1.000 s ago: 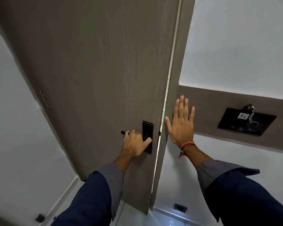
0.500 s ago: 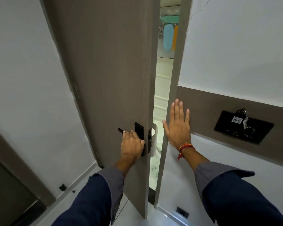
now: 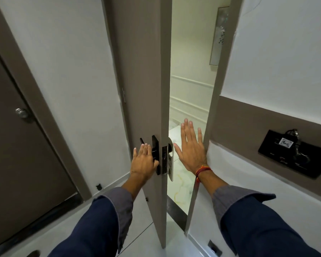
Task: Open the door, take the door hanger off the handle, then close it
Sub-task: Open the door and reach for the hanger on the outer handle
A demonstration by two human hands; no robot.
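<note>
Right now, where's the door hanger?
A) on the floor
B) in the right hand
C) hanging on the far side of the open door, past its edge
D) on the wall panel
C: the white door hanger still hangs behind the door edge; the right hand is open, short of it.

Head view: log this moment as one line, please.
door: ajar | left hand: on inner handle, fingers loose | right hand: open, in gap | door hanger: on outer handle, not yet taken
</note>
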